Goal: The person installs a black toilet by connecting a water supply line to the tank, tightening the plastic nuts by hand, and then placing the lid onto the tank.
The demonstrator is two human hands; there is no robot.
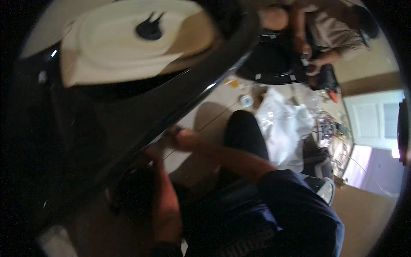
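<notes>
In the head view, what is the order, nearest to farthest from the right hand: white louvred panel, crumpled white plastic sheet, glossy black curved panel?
From the right hand:
1. Glossy black curved panel, edge beside it.
2. Crumpled white plastic sheet, to the right.
3. White louvred panel, far right.

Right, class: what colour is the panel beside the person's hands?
Panel: glossy black, in the head view.

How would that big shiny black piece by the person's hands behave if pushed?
The black piece is probably stiff: its long edge runs in a smooth curve. Bright highlights on its gloss suggest it may be slippery. Spanning much of the picture, it might be cumbersome.
</notes>
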